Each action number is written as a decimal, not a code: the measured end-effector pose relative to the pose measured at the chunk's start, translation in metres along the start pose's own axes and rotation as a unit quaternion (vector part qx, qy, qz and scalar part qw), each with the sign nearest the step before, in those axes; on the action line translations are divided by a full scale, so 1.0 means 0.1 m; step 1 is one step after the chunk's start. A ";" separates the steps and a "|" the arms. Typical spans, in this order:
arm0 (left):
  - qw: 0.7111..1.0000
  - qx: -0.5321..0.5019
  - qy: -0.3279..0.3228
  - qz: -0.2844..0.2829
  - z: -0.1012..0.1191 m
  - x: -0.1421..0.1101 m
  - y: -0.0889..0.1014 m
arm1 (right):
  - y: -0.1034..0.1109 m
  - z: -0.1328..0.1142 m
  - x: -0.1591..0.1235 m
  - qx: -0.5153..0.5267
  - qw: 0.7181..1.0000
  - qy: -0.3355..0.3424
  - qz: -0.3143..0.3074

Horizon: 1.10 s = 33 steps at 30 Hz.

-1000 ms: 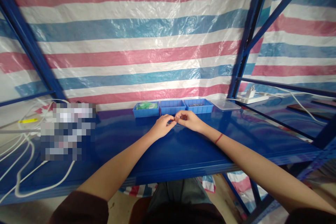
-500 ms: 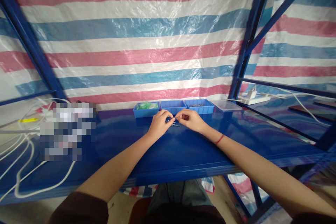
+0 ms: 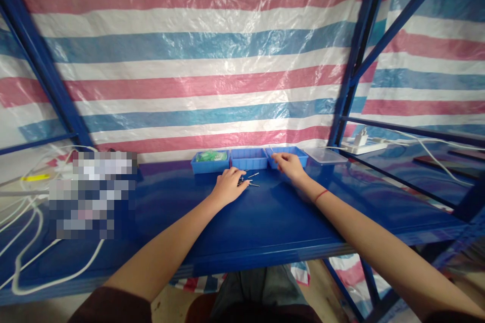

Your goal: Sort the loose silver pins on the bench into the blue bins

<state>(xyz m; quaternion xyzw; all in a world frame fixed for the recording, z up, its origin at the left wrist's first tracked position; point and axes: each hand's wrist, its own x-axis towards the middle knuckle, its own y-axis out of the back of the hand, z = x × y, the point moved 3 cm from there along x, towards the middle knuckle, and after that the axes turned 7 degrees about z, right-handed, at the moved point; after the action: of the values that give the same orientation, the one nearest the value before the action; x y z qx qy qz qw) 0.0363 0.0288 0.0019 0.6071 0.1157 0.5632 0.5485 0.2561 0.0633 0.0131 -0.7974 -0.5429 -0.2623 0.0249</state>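
My left hand point(image 3: 229, 185) rests low over the blue table, thumb and fingers apart. Under and beside its fingertips lie several thin metal pins point(image 3: 253, 175), silver and dark, partly hidden by the hand. My right hand point(image 3: 289, 165) is raised at the front left corner of the right blue bin point(image 3: 299, 156). Its thumb and fingers are pinched together on a thin, pale metal pin point(image 3: 270, 150) that points up and away. The contents of that bin are mostly covered by this hand.
The middle blue bin point(image 3: 249, 162) and the left blue bin point(image 3: 210, 166), which holds green plastic packets, stand along the back. A clear lid point(image 3: 328, 156) lies right of them. White cables point(image 3: 56, 290) loop at left; a power strip point(image 3: 366, 147) sits at right.
My hands were together over the pins, pinching something small. My right hand has moved right and back to the right bin; my left hand has loosened and stays by the pins.
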 end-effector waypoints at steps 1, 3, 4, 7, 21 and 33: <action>1.000 0.008 0.002 -0.017 -0.02 -0.01 -0.02 | 0.06 0.04 0.05 0.001 0.999 -0.021 0.028; 0.999 0.011 -0.001 -0.040 -0.04 -0.01 -0.03 | 0.15 0.10 0.12 -0.006 0.997 -0.050 0.061; 0.999 0.009 -0.005 -0.047 -0.04 -0.01 -0.02 | 0.18 0.13 0.15 -0.011 0.996 -0.061 0.067; 0.998 0.003 -0.019 -0.057 -0.02 0.00 0.00 | 0.22 0.19 0.19 -0.020 0.995 -0.080 0.063; 0.999 -0.018 -0.040 0.022 0.03 0.03 0.06 | -0.30 -0.24 -0.41 -0.131 0.930 0.219 -0.264; 0.961 -0.260 0.002 0.090 0.17 0.06 0.13 | -0.39 -0.33 -0.53 -0.017 0.946 0.174 -0.273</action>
<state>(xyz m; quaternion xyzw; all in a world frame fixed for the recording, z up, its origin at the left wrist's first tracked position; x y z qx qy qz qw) 0.0460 0.0189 0.0199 0.4504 -0.0891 0.6218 0.6345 0.1945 0.0233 0.0084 -0.5607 -0.7226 -0.4030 0.0330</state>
